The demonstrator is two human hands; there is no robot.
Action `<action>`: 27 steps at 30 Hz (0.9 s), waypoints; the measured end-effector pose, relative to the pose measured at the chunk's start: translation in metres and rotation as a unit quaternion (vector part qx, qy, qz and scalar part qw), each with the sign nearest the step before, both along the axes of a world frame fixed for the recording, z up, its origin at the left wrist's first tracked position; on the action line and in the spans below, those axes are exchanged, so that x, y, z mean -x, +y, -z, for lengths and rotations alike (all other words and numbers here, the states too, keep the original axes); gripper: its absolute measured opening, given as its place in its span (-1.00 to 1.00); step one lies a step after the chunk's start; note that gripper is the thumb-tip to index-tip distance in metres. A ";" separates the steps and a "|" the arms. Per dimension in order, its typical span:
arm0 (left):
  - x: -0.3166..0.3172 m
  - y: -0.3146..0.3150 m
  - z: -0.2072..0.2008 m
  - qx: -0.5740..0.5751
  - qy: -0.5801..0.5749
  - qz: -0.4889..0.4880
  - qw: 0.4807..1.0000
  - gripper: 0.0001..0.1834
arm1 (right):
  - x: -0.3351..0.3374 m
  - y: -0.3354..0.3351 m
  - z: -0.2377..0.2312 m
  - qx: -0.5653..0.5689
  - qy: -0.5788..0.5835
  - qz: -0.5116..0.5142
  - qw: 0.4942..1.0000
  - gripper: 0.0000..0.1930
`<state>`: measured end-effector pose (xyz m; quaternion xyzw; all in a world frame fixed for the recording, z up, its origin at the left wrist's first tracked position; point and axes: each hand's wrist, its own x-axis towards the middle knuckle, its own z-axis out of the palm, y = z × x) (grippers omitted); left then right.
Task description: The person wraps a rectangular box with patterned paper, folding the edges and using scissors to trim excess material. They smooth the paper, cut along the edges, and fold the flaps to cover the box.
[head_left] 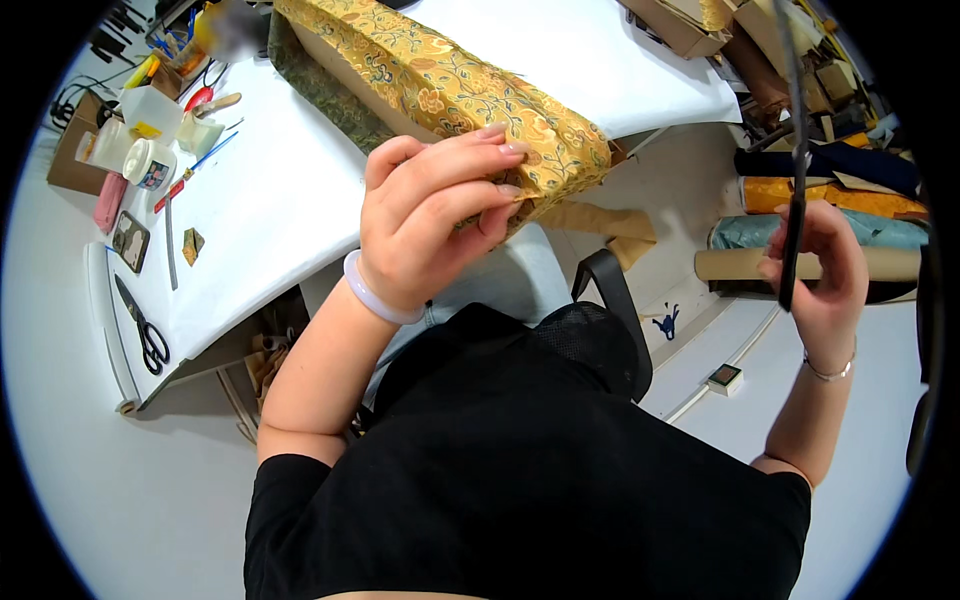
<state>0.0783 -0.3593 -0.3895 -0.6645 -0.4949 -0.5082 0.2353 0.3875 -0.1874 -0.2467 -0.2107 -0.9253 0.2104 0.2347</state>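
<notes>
My left hand (430,215) grips the near corner of a long box wrapped in gold floral brocade (440,85), fingers pressing the fabric at its end. The box lies slanted across the white table (270,200). My right hand (815,265) is raised off to the right, shut on a thin dark strip (793,150) that runs upward out of the hand. A pale bangle circles my left wrist and a thin bracelet my right.
Black scissors (145,330), a metal ruler (170,245), white jars (145,160) and small tools lie at the table's left end. A black chair (610,310) stands below the box. Fabric rolls (830,225) and cardboard boxes (690,25) are stacked at right.
</notes>
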 end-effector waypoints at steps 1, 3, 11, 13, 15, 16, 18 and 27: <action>0.000 0.002 0.000 -0.005 -0.005 0.004 1.000 -0.70 | -0.005 -0.006 -0.009 -0.069 -0.039 -0.011 0.997 -0.51; 0.000 0.003 0.000 -0.013 -0.016 0.019 1.000 -0.68 | -0.012 -0.014 -0.024 -0.188 -0.120 -0.035 0.974 -0.41; 0.004 -0.001 -0.004 -0.003 -0.022 0.045 0.999 -0.71 | -0.018 -0.048 -0.058 -0.465 -0.249 -0.028 0.849 -0.23; 0.004 -0.002 -0.004 0.000 -0.037 0.057 0.998 -0.71 | -0.015 -0.056 -0.062 -0.491 -0.270 -0.032 0.828 -0.20; 0.005 -0.004 -0.003 0.005 -0.051 0.061 0.997 -0.72 | -0.004 -0.065 -0.061 -0.509 -0.282 -0.036 0.812 -0.26; 0.005 -0.005 -0.002 0.007 -0.059 0.059 0.996 -0.72 | 0.004 -0.066 -0.060 -0.514 -0.285 -0.048 0.808 -0.24; 0.002 -0.007 -0.004 0.005 -0.062 0.060 0.996 -0.72 | 0.011 -0.072 -0.059 -0.535 -0.285 -0.060 0.793 -0.22; -0.003 -0.016 -0.016 0.035 -0.016 0.035 0.999 -0.76 | 0.034 -0.074 -0.043 -0.617 -0.277 -0.072 0.733 -0.32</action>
